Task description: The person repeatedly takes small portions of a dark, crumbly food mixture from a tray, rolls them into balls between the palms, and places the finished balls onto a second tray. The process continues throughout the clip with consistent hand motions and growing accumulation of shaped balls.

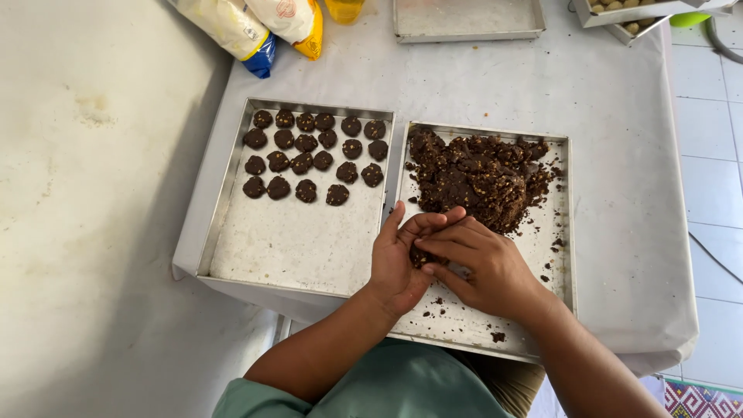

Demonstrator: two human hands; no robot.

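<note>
My left hand (396, 259) and my right hand (484, 267) are pressed together over the near part of the right metal tray (561, 255). Between the palms they squeeze a small lump of dark brown dough (419, 258), mostly hidden by my fingers. A big crumbly pile of the same dark dough (480, 178) with pale bits fills the far half of that tray. On the left metal tray (294, 248) lie several round dark dough balls (313, 155) in rows along its far end.
Dough crumbs (495, 337) dot the right tray's near side. Both trays sit on a table with a white cloth (619, 116). Yellow and blue bags (255, 31) lie at the far left edge, another tray (464, 19) and boxes (635, 11) at the back. Tiled floor (716, 155) lies right.
</note>
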